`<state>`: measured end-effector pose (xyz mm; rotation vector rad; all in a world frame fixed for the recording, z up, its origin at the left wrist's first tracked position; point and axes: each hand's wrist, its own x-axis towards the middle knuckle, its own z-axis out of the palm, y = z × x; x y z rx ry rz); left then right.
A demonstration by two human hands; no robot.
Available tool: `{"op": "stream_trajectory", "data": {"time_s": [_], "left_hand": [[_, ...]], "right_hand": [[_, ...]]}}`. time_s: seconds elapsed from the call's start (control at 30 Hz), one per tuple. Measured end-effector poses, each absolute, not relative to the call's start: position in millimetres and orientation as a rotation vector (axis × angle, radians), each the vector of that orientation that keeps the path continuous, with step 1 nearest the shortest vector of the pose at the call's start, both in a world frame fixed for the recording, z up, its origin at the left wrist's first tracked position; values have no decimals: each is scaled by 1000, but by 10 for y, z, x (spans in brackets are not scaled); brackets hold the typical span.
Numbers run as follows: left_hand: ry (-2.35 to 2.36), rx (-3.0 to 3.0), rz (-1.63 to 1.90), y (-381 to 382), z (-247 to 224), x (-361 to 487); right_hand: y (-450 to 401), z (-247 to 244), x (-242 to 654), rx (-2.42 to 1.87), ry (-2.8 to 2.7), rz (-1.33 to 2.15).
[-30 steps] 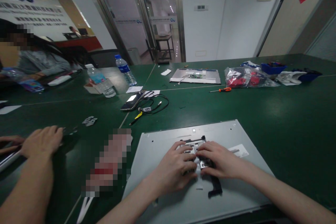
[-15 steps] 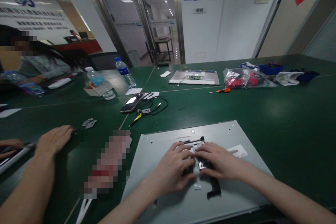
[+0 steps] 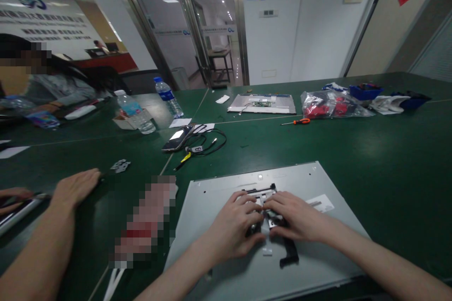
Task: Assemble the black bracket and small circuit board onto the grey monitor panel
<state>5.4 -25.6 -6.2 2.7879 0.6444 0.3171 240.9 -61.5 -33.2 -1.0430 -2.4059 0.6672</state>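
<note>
A large flat grey metal panel (image 3: 215,200), like the back of a display, lies on the table in front of me. My left hand (image 3: 235,225) rests over its middle, fingers curled down around small dark and metal parts. Facing it, my right hand (image 3: 296,216) is closed with thumb and fingers bent round a metal-and-black piece (image 3: 274,222). The fingertips almost meet and hide what they grip. A black curved plastic part (image 3: 290,251) sticks out below my right hand. Between the hands runs a pale strip (image 3: 267,247); a black bar (image 3: 259,189) shows just beyond them.
Left of the panel lies a blurred pinkish object (image 3: 148,216) with white cords. A co-worker's arm (image 3: 52,235) reaches in at the left. Farther off are a phone (image 3: 176,139), black cables (image 3: 219,146), bottles (image 3: 168,97), an orange screwdriver (image 3: 300,122) and another panel (image 3: 243,104).
</note>
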Motion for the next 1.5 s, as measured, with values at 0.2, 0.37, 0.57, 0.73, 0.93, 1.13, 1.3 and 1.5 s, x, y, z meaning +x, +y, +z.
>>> {"op": "stream_trajectory", "data": {"time_s": [0.2, 0.37, 0.57, 0.73, 0.93, 1.13, 1.3, 1.5], "left_hand": [[642, 2788, 336, -254, -74, 52], [638, 2787, 365, -254, -87, 53], [627, 2800, 395, -258, -74, 56], [639, 2821, 420, -262, -80, 65], [649, 2814, 416, -266, -101, 54], [635, 2825, 444, -264, -118, 54], [641, 2822, 427, -262, -109, 59], [641, 2798, 392, -263, -75, 66]], "right_hand": [[-618, -303, 2399, -974, -2443, 620], [-612, -321, 2397, -960, -2435, 604], [-614, -306, 2402, -958, -2418, 586], [-620, -314, 2393, -959, -2433, 562], [-642, -352, 2378, -978, -2456, 528], [-657, -361, 2354, -979, -2446, 505], [-663, -385, 2309, -968, -2430, 458], [-688, -451, 2232, -949, -2455, 412]]}}
